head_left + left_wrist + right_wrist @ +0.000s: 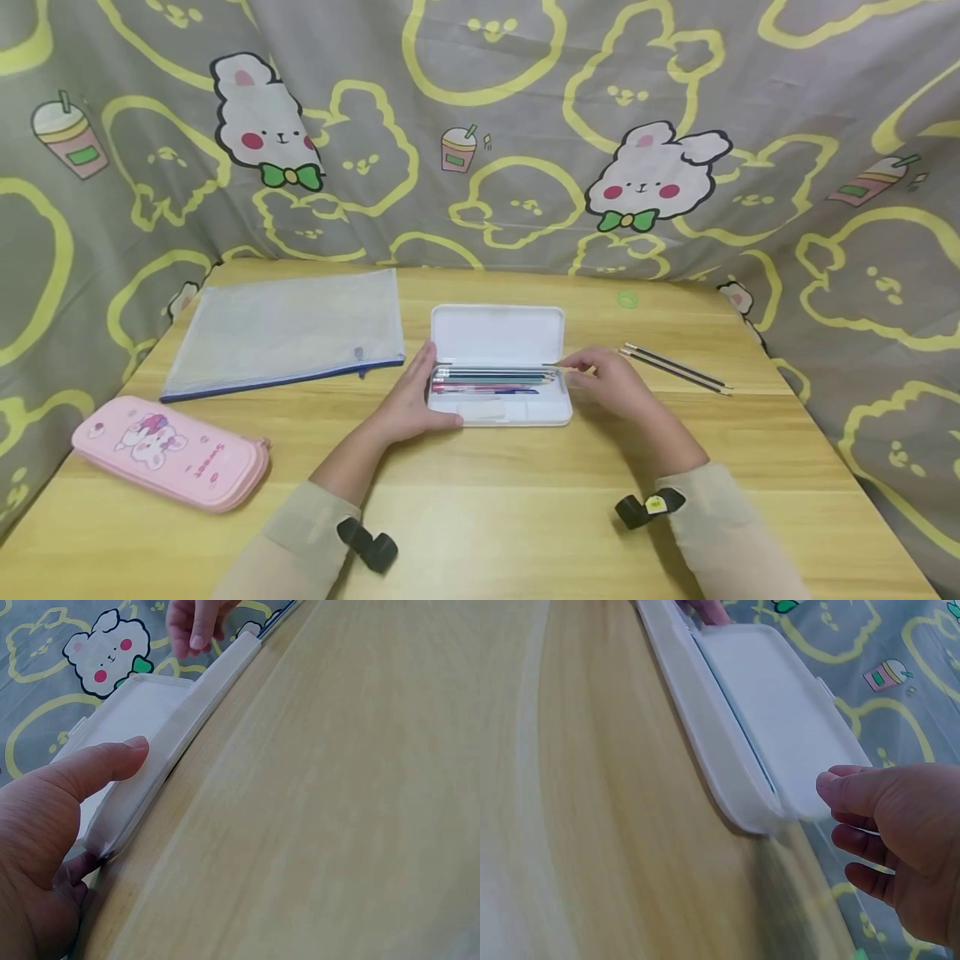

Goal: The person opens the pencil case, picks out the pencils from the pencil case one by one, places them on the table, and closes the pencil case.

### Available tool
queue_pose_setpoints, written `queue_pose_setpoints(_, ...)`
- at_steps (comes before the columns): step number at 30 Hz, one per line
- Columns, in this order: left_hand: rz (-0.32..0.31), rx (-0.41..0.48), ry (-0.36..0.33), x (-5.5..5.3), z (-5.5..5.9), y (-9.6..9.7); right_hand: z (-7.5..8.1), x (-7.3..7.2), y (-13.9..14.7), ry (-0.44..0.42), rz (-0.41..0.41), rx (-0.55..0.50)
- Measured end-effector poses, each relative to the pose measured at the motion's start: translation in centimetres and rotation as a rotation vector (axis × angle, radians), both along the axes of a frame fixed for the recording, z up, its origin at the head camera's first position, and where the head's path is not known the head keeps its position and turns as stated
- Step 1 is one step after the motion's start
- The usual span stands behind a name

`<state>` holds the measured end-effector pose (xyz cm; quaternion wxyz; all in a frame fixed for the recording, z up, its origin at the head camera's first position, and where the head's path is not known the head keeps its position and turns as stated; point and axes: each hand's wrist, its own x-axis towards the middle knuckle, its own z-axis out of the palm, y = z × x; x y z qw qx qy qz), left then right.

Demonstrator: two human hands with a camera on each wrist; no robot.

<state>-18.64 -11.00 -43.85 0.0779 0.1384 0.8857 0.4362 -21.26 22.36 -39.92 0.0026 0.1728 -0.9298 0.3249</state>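
Beige sleeves [300, 537] reach over the wooden table [510, 517], each with a black device strapped at the wrist. Left of them lies a pink pouch [172, 454] with a rabbit print. Ahead, the left hand [408, 404] grips the left end of an open white pencil case [551, 415], its thumb over the near wall. Inside are a whitish block [482, 411], pens [480, 389] and a row of pencils [491, 374]. Fingers loosely bent and holding nothing, the right hand [611, 385] is at the case's right end; I cannot tell whether it touches. Right of it lie two dark pencils [675, 368]; farther left, a blue-zipped clear pouch [285, 333]. Beyond hangs a printed grey curtain [517, 117].
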Motion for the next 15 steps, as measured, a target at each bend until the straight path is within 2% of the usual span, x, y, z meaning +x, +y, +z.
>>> queue_pose_setpoints(8, 0.000, -0.004, -0.003, -0.2, 0.1, 0.1, -0.6, -0.5, -2.7, -0.014, 0.062, 0.054)
queue_pose_setpoints(15, 0.000, 0.008, -0.007, -0.1, 0.1, 0.0, -0.9, -0.9, -4.2, 0.035, 0.063, 0.214)
